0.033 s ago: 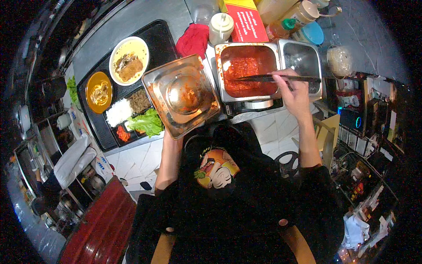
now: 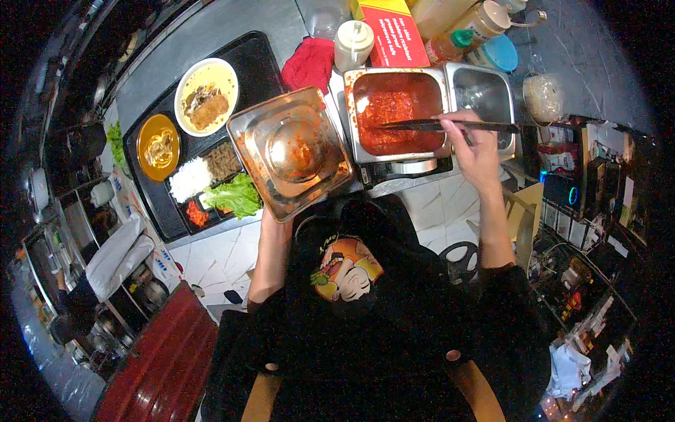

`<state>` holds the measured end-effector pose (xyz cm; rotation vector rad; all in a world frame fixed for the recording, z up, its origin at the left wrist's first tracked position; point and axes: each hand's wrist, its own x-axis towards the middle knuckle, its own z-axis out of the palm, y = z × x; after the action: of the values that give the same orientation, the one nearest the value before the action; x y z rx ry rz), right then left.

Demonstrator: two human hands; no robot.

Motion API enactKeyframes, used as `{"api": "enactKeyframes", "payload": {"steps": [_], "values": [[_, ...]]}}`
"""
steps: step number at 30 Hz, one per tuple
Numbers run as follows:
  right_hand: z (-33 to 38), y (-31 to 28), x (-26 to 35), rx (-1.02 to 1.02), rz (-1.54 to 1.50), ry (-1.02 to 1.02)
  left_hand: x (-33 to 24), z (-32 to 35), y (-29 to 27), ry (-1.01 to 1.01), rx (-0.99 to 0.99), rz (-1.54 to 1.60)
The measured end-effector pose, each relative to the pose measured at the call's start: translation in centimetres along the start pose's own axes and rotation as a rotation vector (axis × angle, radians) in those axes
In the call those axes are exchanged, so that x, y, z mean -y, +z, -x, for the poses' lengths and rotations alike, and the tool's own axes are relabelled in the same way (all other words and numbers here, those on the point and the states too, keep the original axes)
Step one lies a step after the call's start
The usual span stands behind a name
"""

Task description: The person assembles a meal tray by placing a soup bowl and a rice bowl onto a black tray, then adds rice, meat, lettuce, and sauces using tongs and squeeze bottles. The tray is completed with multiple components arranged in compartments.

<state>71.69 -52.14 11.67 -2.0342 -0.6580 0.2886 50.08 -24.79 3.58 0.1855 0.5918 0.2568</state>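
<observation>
A steel pan lid (image 2: 320, 179), smeared with red sauce on its upturned face, is held over the near edge of the counter by my left hand (image 2: 271, 224). My left fingers are hidden beneath the lid. To its right, a rectangular steel pan (image 2: 444, 133) contains red sauce (image 2: 383, 144) and a red-coated piece of food (image 2: 391, 105). Long black tongs (image 2: 422, 125) reach across that pan, their tips down in the sauce. My right hand (image 2: 472, 144) is closed around them above the pan's right rim.
On the left, a black tray (image 2: 239, 63) carries a yellow soup bowl (image 2: 208, 95), an orange sauce bowl (image 2: 159, 146), rice (image 2: 191, 181), minced meat and lettuce (image 2: 235, 197). Behind stand a red cloth (image 2: 309, 62), squeeze bottle (image 2: 353, 46) and red box (image 2: 394, 39). Another steel pan (image 2: 485, 88) adjoins.
My right hand and the tongs have shifted very slightly to the right. The lid and my left arm look unmoved.
</observation>
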Motion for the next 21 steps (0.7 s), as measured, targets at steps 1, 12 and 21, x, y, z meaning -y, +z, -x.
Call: {"api": "enactKeyframes", "payload": {"steps": [1,12,21], "values": [[0.1,-0.3,-0.1,0.001,-0.001,-0.004,-0.1,0.1,0.1,0.0,0.002,0.001],[0.3,-2.8,-1.7,-0.153,-0.332,0.146,-0.9,-0.5,0.5,0.027,0.009,-0.001],[1.0,-8.3,0.1,-0.287,-0.727,0.025,-0.6,-1.2,0.7,0.42,-0.068,-0.477]]}}
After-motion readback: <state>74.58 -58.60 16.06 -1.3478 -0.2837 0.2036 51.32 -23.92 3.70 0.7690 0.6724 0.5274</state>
